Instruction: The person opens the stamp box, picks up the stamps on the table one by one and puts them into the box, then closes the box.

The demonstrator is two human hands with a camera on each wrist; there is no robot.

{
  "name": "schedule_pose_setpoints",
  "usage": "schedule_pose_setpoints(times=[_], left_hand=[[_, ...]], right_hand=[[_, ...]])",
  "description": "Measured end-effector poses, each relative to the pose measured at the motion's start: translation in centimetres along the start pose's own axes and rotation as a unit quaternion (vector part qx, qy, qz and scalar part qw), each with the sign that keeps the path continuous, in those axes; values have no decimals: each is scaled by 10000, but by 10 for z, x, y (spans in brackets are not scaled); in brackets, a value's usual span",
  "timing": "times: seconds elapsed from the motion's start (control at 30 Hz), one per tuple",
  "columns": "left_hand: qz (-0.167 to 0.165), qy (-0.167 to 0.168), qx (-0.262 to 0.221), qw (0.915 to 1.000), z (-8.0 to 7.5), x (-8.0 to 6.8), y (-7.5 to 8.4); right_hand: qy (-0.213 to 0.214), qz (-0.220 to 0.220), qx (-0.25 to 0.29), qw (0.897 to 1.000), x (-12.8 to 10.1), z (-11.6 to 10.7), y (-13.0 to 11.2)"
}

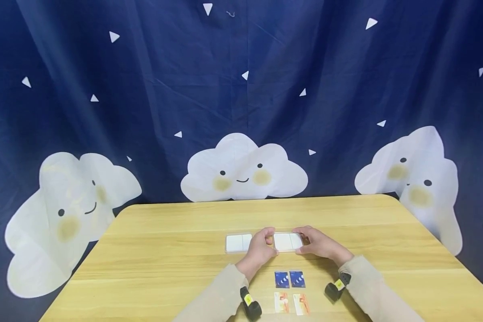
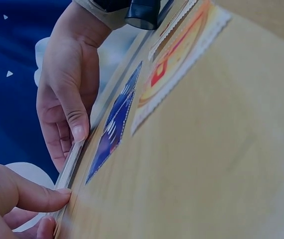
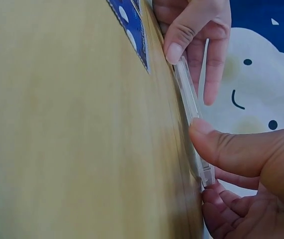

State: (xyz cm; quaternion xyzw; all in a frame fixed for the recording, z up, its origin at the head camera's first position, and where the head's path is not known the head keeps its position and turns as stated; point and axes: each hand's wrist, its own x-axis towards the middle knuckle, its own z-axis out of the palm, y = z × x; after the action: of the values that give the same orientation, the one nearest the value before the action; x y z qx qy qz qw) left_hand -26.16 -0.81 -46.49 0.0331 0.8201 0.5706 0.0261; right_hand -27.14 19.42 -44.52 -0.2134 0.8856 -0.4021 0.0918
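Observation:
A clear flat case [image 1: 288, 241] with white inserts lies on the wooden table [image 1: 165, 259], and both hands hold it by its ends. My left hand [image 1: 267, 242] pinches its left end, thumb on the near edge. My right hand [image 1: 304, 241] pinches the right end. In the left wrist view the case [image 2: 70, 164] shows edge-on between my left hand [image 2: 52, 209] and my right hand [image 2: 70, 144]. The right wrist view also shows the case [image 3: 188, 94] edge-on, with my right thumb [image 3: 207, 132] on its edge and the left hand [image 3: 192, 64] at the far end.
A second clear case [image 1: 238, 243] lies just left of the held one. Two blue cards [image 1: 289, 279] and two orange-and-white cards [image 1: 291, 303] lie near the front edge between my forearms. A dark blue cloud curtain [image 1: 241, 89] hangs behind the table.

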Motion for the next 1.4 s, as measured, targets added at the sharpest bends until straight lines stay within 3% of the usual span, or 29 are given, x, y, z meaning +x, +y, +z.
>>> schedule_pose_setpoints(times=[0.27, 0.5, 0.77, 1.4], left_hand=[[-44, 42, 22, 10000, 1, -1, 2], [-15, 37, 62, 10000, 1, -1, 3], [49, 7, 68, 10000, 1, -1, 3], [54, -55, -16, 10000, 2, -2, 2]], right_hand=[[41, 63, -13, 10000, 1, 1, 1], [86, -65, 499, 9987, 5, 0, 7], [326, 156, 626, 9974, 9, 1, 10], [120, -304, 64, 9994, 8, 0, 9]])
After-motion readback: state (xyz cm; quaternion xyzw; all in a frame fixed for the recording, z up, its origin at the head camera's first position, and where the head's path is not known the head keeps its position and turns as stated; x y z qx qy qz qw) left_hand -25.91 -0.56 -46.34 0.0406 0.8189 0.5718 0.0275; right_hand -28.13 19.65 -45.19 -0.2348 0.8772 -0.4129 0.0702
